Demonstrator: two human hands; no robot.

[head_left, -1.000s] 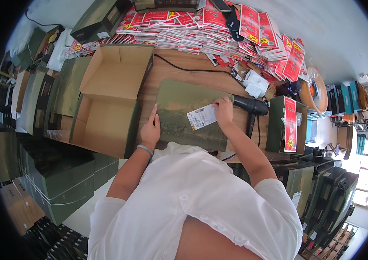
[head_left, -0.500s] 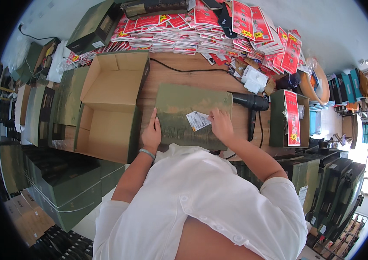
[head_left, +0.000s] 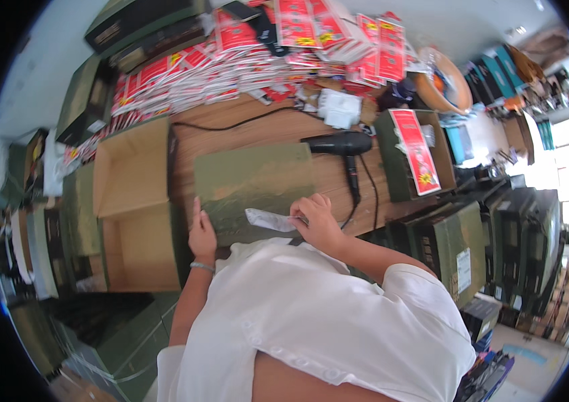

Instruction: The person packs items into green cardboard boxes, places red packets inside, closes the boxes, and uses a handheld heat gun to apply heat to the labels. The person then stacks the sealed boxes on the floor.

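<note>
A closed green cardboard box [head_left: 251,175] lies on the wooden table in front of me. My left hand [head_left: 202,234] rests against its left edge, fingers stretched out and holding nothing. Over the near right part of the box, my right hand [head_left: 316,220] pinches one end of a white label [head_left: 267,220]. The label is lifted and curled, with its far end close to the lid; whether it still sticks there I cannot tell. Just beyond the box's right side lies a black hair dryer [head_left: 341,143], its handle pointing toward me.
An open, bare-looking green box [head_left: 138,251] stands at the left. Red printed packets [head_left: 197,80] are heaped along the back. At the right, a small green box [head_left: 391,164] holds a red card [head_left: 415,151]. A black cable [head_left: 237,123] crosses the wooden table [head_left: 221,139].
The label, lying flat beside my right fingers before, is now raised and curled in them. My right hand has pulled back toward me. The whole view has turned to the right.
</note>
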